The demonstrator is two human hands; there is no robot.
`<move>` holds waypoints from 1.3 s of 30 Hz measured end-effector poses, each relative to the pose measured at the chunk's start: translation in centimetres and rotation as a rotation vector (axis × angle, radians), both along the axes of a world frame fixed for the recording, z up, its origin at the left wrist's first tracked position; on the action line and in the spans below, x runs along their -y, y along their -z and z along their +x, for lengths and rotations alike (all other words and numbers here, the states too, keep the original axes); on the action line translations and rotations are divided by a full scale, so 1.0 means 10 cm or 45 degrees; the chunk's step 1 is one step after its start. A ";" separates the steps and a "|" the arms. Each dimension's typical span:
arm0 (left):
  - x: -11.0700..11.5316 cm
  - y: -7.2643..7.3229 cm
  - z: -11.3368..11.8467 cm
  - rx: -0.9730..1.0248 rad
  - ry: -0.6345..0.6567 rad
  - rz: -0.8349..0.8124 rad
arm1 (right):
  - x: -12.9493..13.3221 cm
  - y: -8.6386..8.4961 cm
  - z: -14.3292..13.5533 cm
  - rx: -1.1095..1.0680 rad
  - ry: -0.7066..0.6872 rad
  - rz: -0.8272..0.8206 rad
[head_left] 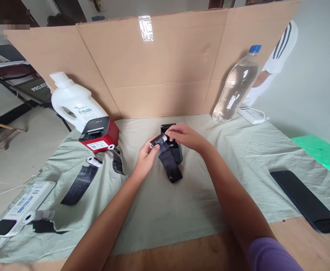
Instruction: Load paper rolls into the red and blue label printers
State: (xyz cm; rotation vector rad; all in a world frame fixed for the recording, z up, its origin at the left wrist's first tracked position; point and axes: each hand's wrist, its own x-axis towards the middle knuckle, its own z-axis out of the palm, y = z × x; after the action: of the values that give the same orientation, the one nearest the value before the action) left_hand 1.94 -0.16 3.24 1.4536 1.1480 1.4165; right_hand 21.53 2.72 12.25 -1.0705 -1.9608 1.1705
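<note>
My left hand (148, 151) holds the left end of a small paper roll (159, 140), thumb in front. A blackened strip of paper (171, 165) hangs from this roll, bending down toward the cloth. My right hand (183, 135) is closed at the roll's other end, with its fingertips pinched there. Behind and below the roll lies a black handheld device (177, 153), probably a card terminal, partly covered by the strip and my right hand. Its raised top part (167, 127) shows beyond the roll.
Left of my hands are a red and black receipt printer (100, 133), a white detergent jug (71, 98), several other paper rolls (95, 162) and a power strip (26, 205). A water bottle (235, 88) leans on the cardboard screen (159, 71). A phone (306, 199) lies right.
</note>
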 end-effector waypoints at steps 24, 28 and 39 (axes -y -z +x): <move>0.37 -0.58 -0.05 -0.465 -0.050 0.061 | 0.15 -0.18 -0.02 -0.050 0.006 -0.106; 0.36 -0.55 0.01 -0.343 0.003 -0.109 | 0.08 -0.12 -0.01 -0.028 -0.004 -0.131; 0.42 -0.47 0.14 -0.112 0.155 -0.328 | -0.16 0.16 0.08 0.247 -0.011 -0.111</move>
State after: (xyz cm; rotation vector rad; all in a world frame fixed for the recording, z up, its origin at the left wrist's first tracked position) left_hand 3.29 -4.32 7.93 1.3873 1.2252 1.0875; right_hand 22.32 4.30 10.67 -1.2636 -2.0788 1.2048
